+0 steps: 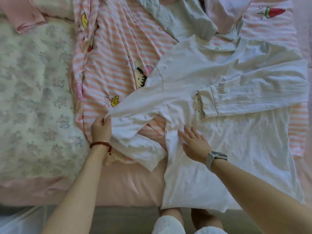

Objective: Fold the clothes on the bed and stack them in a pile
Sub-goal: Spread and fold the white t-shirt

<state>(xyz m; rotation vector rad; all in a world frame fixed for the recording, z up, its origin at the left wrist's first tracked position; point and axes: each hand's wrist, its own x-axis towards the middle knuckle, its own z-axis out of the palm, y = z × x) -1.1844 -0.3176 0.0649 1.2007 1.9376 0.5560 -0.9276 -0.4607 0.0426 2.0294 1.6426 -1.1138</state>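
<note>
While the person bends over the near edge of the bed, a white long-sleeved top (228, 149) lies spread across the right half of a pink sheet (128, 183). Their left hand (101, 126) pinches the cuff of its left sleeve (135, 108), pulled out taut to the left. Their right hand (194, 144), fingers spread flat, presses the top's body near the armpit. The right sleeve already lies folded across the chest, so this fold looks about half done. No finished pile is visible. Farther back, a pale green garment (185, 19) and a pink one (22, 14) seem to wait unfolded. A pink-striped cartoon blanket (114, 53) and a floral quilt (33, 90) cover the bed.
</note>
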